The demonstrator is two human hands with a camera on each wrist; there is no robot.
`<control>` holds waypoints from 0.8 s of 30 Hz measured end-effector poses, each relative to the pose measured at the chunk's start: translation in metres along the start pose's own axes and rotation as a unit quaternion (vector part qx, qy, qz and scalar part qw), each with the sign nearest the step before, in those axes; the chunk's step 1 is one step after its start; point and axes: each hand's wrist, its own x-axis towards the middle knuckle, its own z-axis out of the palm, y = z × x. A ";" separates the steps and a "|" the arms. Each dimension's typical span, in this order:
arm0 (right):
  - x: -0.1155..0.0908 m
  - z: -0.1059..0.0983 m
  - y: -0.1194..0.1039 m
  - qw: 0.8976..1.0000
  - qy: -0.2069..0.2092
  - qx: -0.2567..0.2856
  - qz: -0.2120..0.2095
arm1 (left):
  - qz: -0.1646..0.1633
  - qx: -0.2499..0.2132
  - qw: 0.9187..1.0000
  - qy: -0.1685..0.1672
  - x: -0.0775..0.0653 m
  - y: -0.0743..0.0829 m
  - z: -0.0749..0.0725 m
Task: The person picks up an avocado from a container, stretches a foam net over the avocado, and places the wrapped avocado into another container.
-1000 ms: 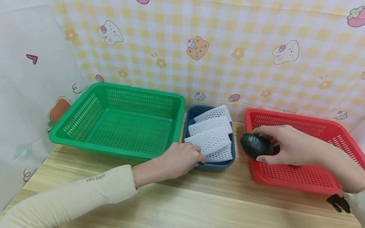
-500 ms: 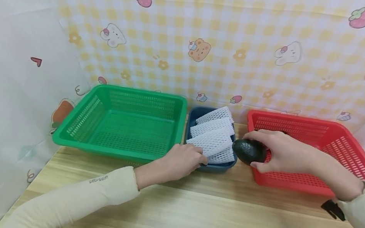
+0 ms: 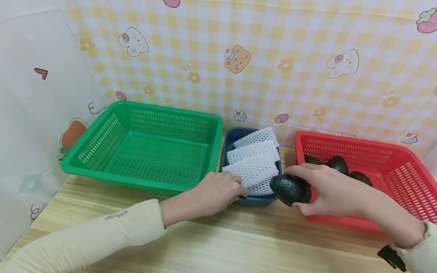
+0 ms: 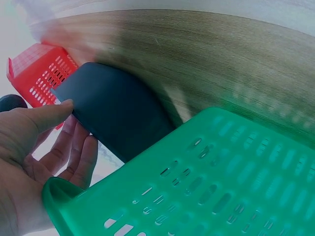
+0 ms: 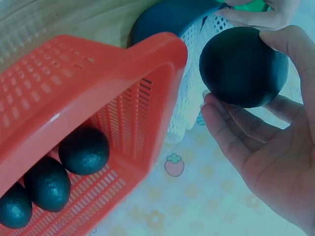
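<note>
A dark avocado [image 3: 290, 190] is held by my right hand [image 3: 332, 191], between thumb and fingers, above the gap between the blue bin [image 3: 261, 201] and the red basket [image 3: 357, 223]. In the right wrist view the avocado [image 5: 243, 66] shows its rounded end. My left hand [image 3: 216, 192] grips the front rim of the blue bin, thumb outside and curled fingers inside, as the left wrist view shows. Several white foam net sleeves [image 3: 249, 169] lie overlapping in that bin, beside the left fingertips.
More avocados [image 5: 83, 150] lie in the red basket, partly hidden by the right arm in the head view. A green basket [image 3: 136, 184] stands left of the bin. The wooden table [image 3: 227, 254] extends in front; a patterned cloth [image 3: 199, 36] hangs behind.
The right hand has carried the avocado left and slightly nearer, out from over the red basket, bringing more avocados there into view. The left hand stays at the bin's rim.
</note>
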 end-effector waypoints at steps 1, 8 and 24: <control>0.000 0.001 -0.001 1.000 -0.001 0.000 -0.002 | 0.001 -0.001 1.000 0.001 0.000 0.000 0.000; 0.003 0.007 -0.007 1.000 0.000 0.001 -0.006 | 0.000 -0.005 1.000 0.005 0.000 0.000 0.000; 0.002 0.021 -0.017 1.000 -0.009 0.005 0.001 | -0.010 -0.011 1.000 -0.001 0.000 0.000 0.001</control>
